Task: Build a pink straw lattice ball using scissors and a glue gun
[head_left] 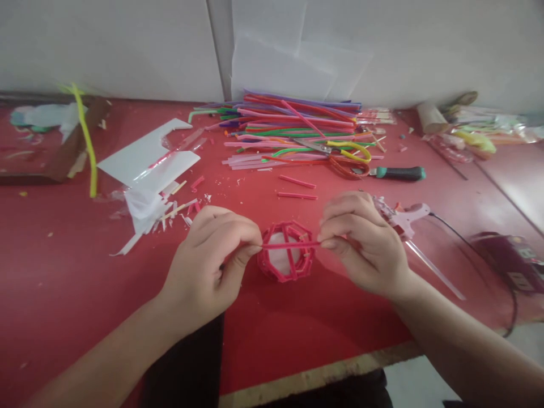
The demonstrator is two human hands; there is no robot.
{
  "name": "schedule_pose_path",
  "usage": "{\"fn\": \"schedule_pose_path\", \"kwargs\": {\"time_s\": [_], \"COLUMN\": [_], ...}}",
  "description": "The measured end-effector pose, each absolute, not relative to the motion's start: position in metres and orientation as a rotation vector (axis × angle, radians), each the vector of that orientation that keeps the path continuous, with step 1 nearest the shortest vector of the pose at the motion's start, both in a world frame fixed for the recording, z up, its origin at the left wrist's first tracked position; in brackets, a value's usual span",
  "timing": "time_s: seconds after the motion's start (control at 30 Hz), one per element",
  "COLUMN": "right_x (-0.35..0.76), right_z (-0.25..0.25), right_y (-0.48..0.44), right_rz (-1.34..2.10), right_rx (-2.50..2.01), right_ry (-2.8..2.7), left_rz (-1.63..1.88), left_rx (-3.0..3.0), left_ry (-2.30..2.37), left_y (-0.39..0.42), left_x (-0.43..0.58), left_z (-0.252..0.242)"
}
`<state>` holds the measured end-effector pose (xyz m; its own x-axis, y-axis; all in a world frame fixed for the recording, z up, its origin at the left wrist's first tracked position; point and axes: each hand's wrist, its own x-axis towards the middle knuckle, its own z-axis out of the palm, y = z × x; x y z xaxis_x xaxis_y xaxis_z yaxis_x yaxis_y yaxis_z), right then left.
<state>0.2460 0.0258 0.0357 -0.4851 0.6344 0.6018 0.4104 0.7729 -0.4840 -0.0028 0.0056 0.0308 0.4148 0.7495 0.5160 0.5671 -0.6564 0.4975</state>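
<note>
Toward the front edge of the tabletop (272, 340), the left hand (216, 255) and right hand (365, 249) pinch a pink-red strip (291, 245) by its ends over an octagonal frame (291, 262), and an uneven pull could kink the strip.

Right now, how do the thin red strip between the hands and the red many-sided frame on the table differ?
The thin red strip is pinched by the left hand and right hand; the red many-sided frame rests on the red tabletop. The strip is straight and slender; the frame is broader and ring-shaped, with a pale middle. Both are a similar red.
</note>
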Motion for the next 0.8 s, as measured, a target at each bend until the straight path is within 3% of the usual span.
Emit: {"fn": "schedule_pose_path", "kwargs": {"time_s": [0.33,0.8], "right_x": [0.245,0.223], "right_z": [0.028,0.037], "right_y": [0.018,0.004], "right_rz": [0.684,0.426], "right_rx": [-0.834,-0.716], "right_ry": [-1.92,-2.041], "left_rz": [1.219,1.118], "left_rx": [2.222,2.405], "left_ry": [1.193,0.978], "left_y": [-0.006,-0.012], "left_x": [0.007,0.014], "left_z": [0.03,0.034]}}
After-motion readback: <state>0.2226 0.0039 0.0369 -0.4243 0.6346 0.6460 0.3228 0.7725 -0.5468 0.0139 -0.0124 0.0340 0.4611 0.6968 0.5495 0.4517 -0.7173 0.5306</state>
